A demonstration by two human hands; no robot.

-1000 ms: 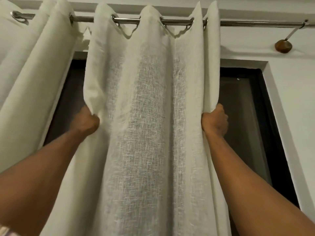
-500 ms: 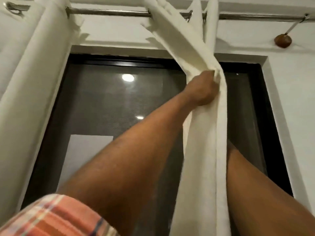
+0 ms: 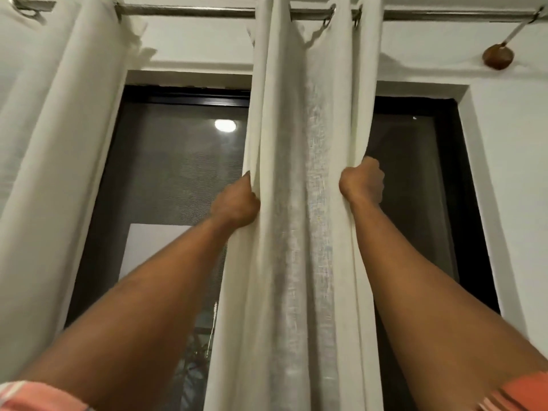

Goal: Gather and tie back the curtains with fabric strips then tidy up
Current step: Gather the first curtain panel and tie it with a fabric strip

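Curtain panel [image 3: 299,203]: white, loosely woven, hangs by metal rings from the rod [image 3: 192,11]; gathered into vertical folds at centre of frame, in front of the dark window [image 3: 178,179].
Left hand [image 3: 235,204]: raised, closed in a fist on the left edge of the panel; fingers wrapped in the cloth and mostly hidden.
Right hand [image 3: 362,182]: raised a little higher, fist closed on the right edge of the same panel; fingers curl behind the fold.
Second curtain [image 3: 56,143]: white, hangs at far left on the same rod, apart from the held panel.
Rod bracket [image 3: 498,56]: brown round mount on the wall at upper right, joined to the rod end by a slanted arm.
Window glass: shows a round light reflection left of the panel.
Sleeves [image 3: 38,396]: orange plaid, at the bottom corners.
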